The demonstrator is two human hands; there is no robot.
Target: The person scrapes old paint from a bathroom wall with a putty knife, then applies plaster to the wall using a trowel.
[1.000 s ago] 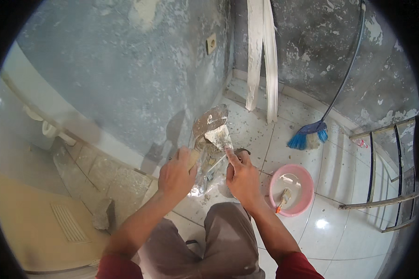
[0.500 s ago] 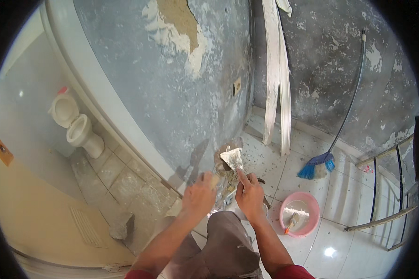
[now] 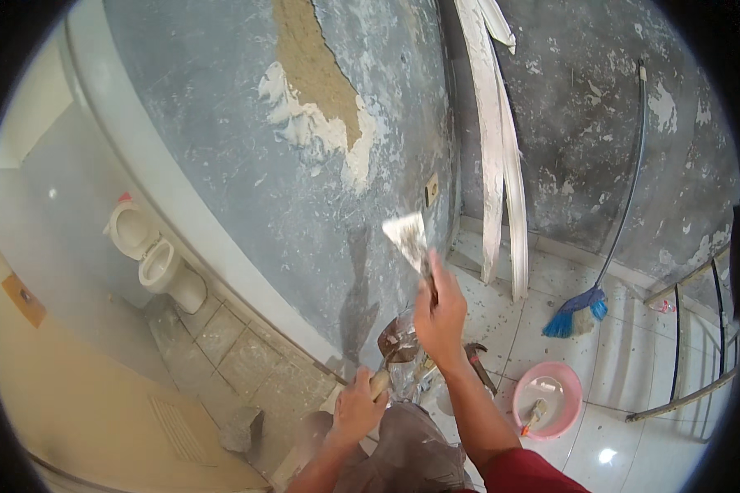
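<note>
Right hand (image 3: 441, 319): closed around putty knife (image 3: 409, 237), now lifted clear of trowel (image 3: 398, 338) to dial centre, pointing toward eleven o'clock; trowel work apparently paused. Left hand (image 3: 358, 409): wrapped round trowel, six o'clock.

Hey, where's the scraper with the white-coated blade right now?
In the head view, the scraper is just right of centre, held in the right hand, blade upward, below and left of the wall socket.
</note>
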